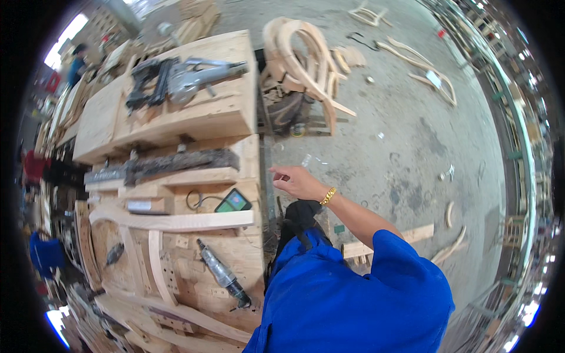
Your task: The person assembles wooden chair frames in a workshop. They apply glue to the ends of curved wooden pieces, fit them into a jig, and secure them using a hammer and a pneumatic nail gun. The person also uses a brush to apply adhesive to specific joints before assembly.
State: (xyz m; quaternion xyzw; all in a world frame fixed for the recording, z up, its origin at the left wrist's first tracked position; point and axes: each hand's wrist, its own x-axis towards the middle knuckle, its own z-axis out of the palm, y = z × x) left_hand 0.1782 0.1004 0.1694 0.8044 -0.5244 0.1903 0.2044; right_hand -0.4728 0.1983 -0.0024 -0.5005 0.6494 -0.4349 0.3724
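My right hand [297,181], with a gold bracelet [328,196] at the wrist, hovers just off the right edge of a wooden workbench [194,247]. Its fingers are loosely bent, index finger and thumb apart, and I see nothing between them. Closest to it on the bench are a small device with a green screen [233,201] and a pale curved wooden piece [182,220]. A straight grey and black power tool [220,273] lies nearer me, beside the joined wooden parts of a frame [158,265]. My left hand is out of view.
A raised wooden block [223,120] at the bench's back carries nail guns [197,79]. Beyond its right side stand stacked curved wooden frames [300,53]. Wooden pieces [432,76] and a board [388,241] lie on the concrete floor. People [44,167] are at far left.
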